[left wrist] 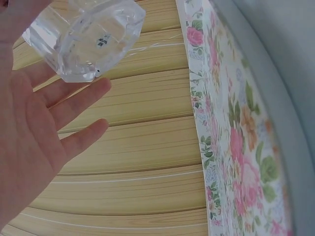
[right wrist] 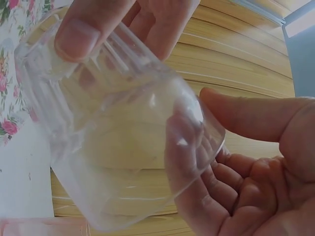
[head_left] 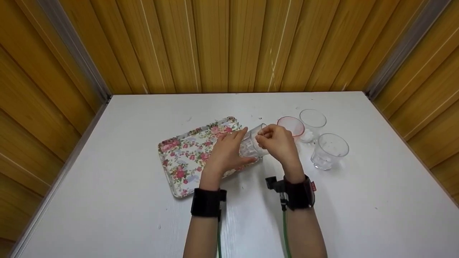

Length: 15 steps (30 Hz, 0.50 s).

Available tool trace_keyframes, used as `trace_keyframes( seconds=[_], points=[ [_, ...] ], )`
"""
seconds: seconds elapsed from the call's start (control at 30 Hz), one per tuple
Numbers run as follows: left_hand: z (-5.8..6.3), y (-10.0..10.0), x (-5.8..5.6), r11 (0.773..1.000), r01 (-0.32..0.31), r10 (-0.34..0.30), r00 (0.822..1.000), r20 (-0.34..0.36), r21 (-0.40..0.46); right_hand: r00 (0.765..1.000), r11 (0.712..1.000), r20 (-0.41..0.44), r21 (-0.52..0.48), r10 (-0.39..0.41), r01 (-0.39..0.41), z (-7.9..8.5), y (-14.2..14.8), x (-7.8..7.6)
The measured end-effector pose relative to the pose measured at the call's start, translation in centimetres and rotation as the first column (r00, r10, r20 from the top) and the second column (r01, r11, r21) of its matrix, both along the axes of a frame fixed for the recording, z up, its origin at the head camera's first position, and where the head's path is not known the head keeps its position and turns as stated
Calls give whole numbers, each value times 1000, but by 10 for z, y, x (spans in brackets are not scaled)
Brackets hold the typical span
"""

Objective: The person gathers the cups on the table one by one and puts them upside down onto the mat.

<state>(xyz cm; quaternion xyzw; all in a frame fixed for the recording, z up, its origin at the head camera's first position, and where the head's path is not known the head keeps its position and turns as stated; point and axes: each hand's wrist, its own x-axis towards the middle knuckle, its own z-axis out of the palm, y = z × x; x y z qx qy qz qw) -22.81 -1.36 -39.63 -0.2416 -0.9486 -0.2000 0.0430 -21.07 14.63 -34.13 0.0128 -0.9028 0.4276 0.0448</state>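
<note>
Tilted on its side, a clear drinking glass (head_left: 247, 147) is held between both hands, over the right end of a floral tray (head_left: 192, 157). My left hand (head_left: 226, 152) grips it near the thick base, thumb on one side and fingers on the other. At the rim, my right hand (head_left: 279, 143) pinches the glass wall between thumb and index finger. In the right wrist view the index finger shows through the clear wall of the glass (right wrist: 118, 147). Part of the base (left wrist: 101, 42) shows in the left wrist view, the spread lower fingers beside it.
Right of the hands stand a red-rimmed glass (head_left: 291, 125), a clear glass (head_left: 313, 119) behind it and another clear glass (head_left: 329, 148) nearer. A small white crumpled thing (head_left: 307, 135) lies among them. Wood-patterned panels (head_left: 211, 46) border the white table (head_left: 118, 161) at the back and sides.
</note>
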Motion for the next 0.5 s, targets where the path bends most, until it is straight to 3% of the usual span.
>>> trace_keyframes(
  seconds=[0.5],
  points=[
    [1,-1,-3,1000,-14,14,1000,23,-5,1000,997,-17,-69,21,-22,0,1,0]
  ],
)
